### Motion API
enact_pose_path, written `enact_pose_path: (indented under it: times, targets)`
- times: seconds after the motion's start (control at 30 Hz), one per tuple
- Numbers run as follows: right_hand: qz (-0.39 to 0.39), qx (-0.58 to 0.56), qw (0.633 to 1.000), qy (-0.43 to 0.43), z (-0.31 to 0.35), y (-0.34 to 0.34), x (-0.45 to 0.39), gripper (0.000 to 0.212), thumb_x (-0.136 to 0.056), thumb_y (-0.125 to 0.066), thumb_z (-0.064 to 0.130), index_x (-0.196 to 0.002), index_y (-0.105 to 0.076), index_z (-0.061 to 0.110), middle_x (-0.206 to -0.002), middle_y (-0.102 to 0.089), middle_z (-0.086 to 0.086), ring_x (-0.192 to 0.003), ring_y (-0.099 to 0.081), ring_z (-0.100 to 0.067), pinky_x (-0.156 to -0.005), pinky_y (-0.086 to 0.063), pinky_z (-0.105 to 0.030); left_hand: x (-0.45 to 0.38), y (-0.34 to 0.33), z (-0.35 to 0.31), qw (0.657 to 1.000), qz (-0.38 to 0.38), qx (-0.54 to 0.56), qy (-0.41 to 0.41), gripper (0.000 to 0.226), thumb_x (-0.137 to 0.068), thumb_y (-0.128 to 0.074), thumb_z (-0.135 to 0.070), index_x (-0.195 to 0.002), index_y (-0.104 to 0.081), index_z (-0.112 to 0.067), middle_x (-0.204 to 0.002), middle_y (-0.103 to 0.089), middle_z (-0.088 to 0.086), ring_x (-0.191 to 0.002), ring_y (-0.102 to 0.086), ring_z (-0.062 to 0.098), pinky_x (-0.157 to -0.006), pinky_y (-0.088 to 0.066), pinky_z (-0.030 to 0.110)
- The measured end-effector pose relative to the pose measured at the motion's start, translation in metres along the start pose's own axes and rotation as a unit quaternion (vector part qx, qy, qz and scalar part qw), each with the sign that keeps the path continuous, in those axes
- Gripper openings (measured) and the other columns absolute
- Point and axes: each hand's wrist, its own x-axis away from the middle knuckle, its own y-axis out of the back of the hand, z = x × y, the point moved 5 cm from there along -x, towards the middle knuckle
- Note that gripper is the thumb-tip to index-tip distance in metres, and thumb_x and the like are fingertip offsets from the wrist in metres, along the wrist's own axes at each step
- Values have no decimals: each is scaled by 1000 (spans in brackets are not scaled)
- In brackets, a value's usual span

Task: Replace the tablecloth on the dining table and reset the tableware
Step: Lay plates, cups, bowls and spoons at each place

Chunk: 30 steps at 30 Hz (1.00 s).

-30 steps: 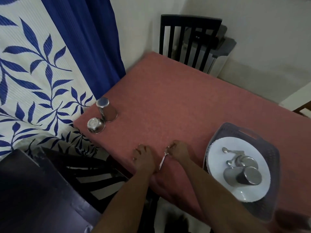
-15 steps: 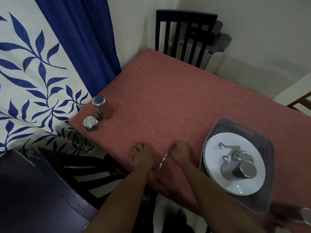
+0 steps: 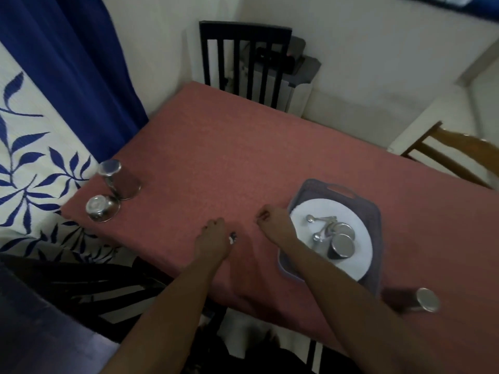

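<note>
Tray [image 3: 376,220] right of both hands, tumbler [image 3: 118,180] left.

Dim room, pale walls [image 3: 378,49]. Dark slatted chair [image 3: 244,60] at twelve o'clock, blue curtain [image 3: 67,63] at ten, wooden chair [image 3: 456,155] at two.

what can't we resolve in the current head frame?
- Spoon: only a glint shows beside the left hand, which covers the rest.
- Right hand: fingers curled and blurred; holding anything, unclear.
- Tumbler near the bottom right: motion-blurred.
- Tray: near corner hidden by the right forearm.
</note>
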Motion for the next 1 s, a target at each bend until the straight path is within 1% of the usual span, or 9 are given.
enact_pose_path:
  times: [0.1,0.17,0.27,0.37,0.47,0.57,0.73,0.9,1.0]
  targets:
    - [-57,16,998,15,-9,56,-14,9,-79,-67,10,-83,-71,17,-83,-74,-5,-81,-68,-23,-72,-51,-33,2,-10,-52,998,11,20,-51,45,-91,-56,-20,-135,-48,-16,-135,-48,9,-125,-49,32,-100,-45,44]
    - [-63,56,996,22,-21,89,-27,13,-80,-62,7,-84,-71,15,-84,-73,-7,-81,-68,-27,-71,-54,-34,7,-25,-82,995,42,17,-85,48,-89,-47,-39,-133,-52,-20,-135,-51,5,-127,-51,29,-103,-43,42]
    - [31,176,984,5,-55,116,-53,15,-85,-64,11,-97,-73,11,-94,-74,-10,-88,-69,-29,-73,-52,-33,8,-56,-106,991,55,48,-111,32,-80,-45,-46,-96,-60,-23,-102,-63,7,-97,-64,30,-80,-51,41]
    - [165,246,955,24,-83,115,-62,30,-82,-80,26,-109,-71,16,-92,-67,0,-90,-66,-21,-74,-48,-29,24,-62,-119,993,20,73,-90,23,-80,-59,-16,-103,-59,-13,-104,-59,11,-93,-61,33,-79,-50,45]
    - [226,264,936,54,-100,101,-62,37,-82,-82,28,-115,-66,20,-104,-67,-1,-97,-66,-22,-81,-49,-31,34,-59,-120,991,1,109,-76,24,-81,-62,-17,-104,-58,-22,-103,-58,2,-91,-62,26,-75,-49,41]
    - [237,296,923,73,-108,88,-65,33,-82,-80,18,-112,-65,19,-113,-67,-1,-96,-68,-22,-82,-53,-34,39,-51,-119,989,-15,130,-71,15,-91,-58,-26,-105,-61,-28,-105,-59,-5,-93,-61,17,-74,-45,33]
    - [249,372,887,112,-110,79,-72,24,-80,-77,9,-101,-67,14,-108,-72,-4,-101,-68,-25,-83,-54,-36,54,-33,-123,989,-45,119,-74,26,-97,-52,-21,-121,-61,-21,-117,-58,-8,-103,-60,14,-83,-45,30]
    - [217,308,919,117,-107,92,-72,18,-84,-64,7,-94,-68,22,-94,-70,4,-86,-69,-19,-66,-47,-27,65,-23,-122,989,-58,106,-83,31,-93,-54,-13,-123,-59,-19,-124,-60,-2,-106,-60,18,-90,-46,33]
    - [160,302,930,137,-102,108,-63,25,-85,-61,8,-95,-73,27,-95,-73,8,-86,-68,-14,-69,-52,-27,71,-16,-123,988,-56,114,-85,30,-92,-54,-13,-122,-60,-17,-123,-60,-1,-107,-60,19,-91,-45,33]
